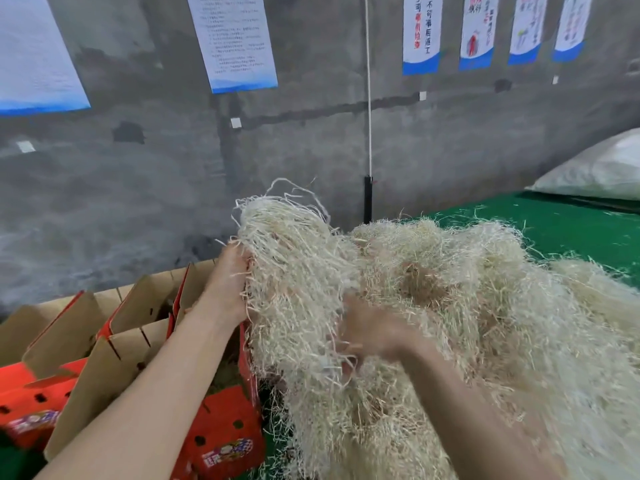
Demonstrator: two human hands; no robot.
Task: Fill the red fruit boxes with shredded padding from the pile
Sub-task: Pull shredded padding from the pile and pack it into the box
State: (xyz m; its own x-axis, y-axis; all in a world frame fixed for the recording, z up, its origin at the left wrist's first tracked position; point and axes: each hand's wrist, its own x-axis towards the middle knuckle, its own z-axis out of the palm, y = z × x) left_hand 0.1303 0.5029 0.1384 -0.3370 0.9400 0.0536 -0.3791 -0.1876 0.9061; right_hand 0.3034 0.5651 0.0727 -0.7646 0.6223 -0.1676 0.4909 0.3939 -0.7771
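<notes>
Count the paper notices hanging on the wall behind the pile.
6. One large notice at far left, one text notice left of centre, four narrow banners in a row at upper right. More may hang outside the frame.

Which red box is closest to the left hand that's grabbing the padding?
The red box right beside the padding, directly below the left hand; the other boxes sit farther left.
</notes>
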